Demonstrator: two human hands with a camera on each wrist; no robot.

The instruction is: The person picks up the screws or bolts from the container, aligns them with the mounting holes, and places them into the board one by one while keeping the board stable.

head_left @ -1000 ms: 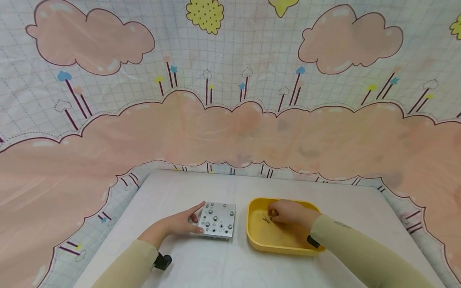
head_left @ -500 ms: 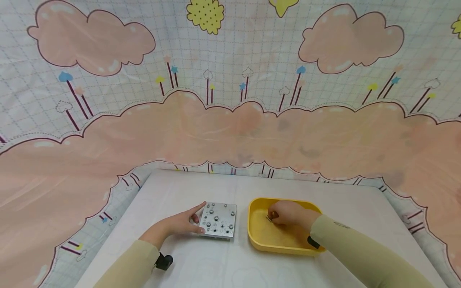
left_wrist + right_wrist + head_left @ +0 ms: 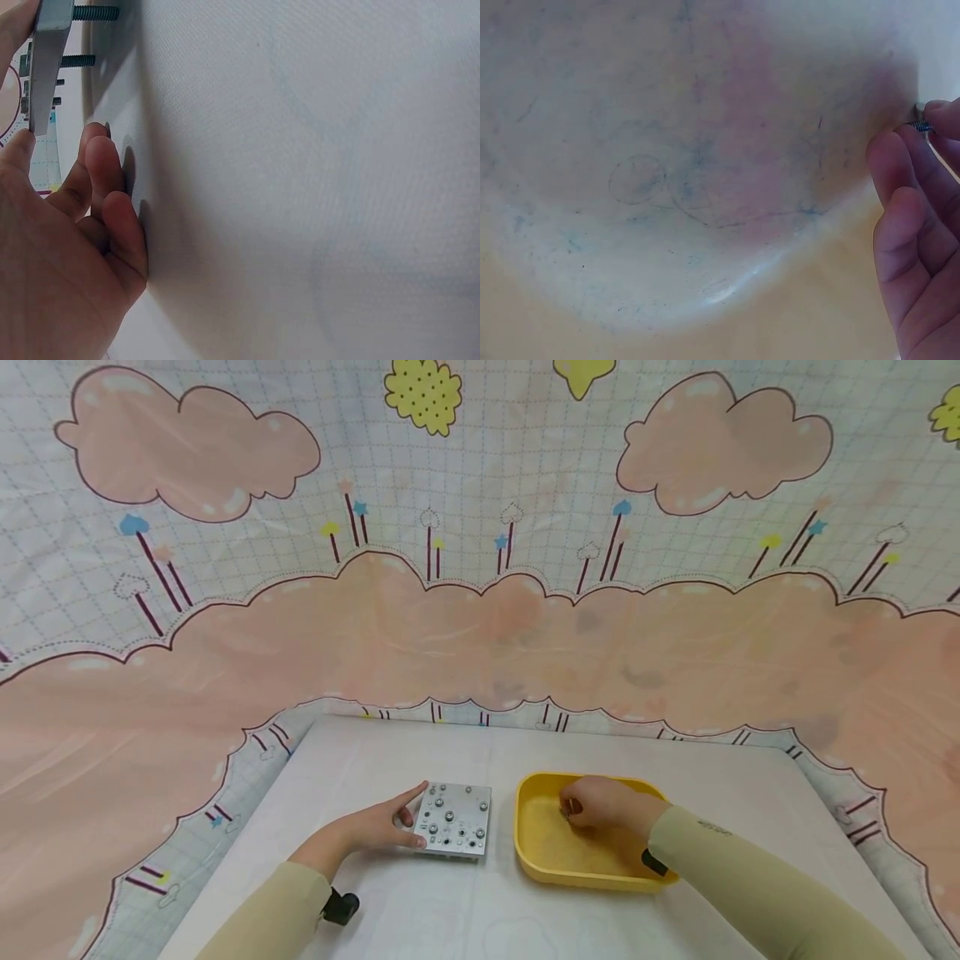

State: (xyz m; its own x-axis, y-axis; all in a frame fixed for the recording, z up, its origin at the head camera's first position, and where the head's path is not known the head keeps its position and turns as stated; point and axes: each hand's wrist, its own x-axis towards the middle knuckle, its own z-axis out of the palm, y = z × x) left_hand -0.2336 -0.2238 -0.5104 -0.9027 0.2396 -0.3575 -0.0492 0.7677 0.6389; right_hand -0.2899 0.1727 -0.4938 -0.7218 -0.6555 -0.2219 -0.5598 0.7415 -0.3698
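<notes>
A square metal plate (image 3: 467,802) with holes and several bolts in it stands left of the yellow tray. My left hand (image 3: 371,825) holds the plate's left side, with the thumb at the near corner and the index finger at the far one. In the left wrist view, threaded bolt ends (image 3: 96,13) stick out beneath the plate (image 3: 49,75), and the other fingers curl below it. My right hand (image 3: 600,802) is inside the tray (image 3: 581,879), pinching a small threaded screw (image 3: 921,127) between thumb and fingers. The fingers partly hide the screw.
The tray's walls surround my right hand. A white cloth covers the table (image 3: 390,747), and a patterned curtain (image 3: 480,643) hangs behind it. Black wrist cameras sit on both sleeves.
A brass-coloured screw lay beside my right fingertips in the tray; now only a bit of a screw shows at those fingertips. My left hand and the plate have stayed put.
</notes>
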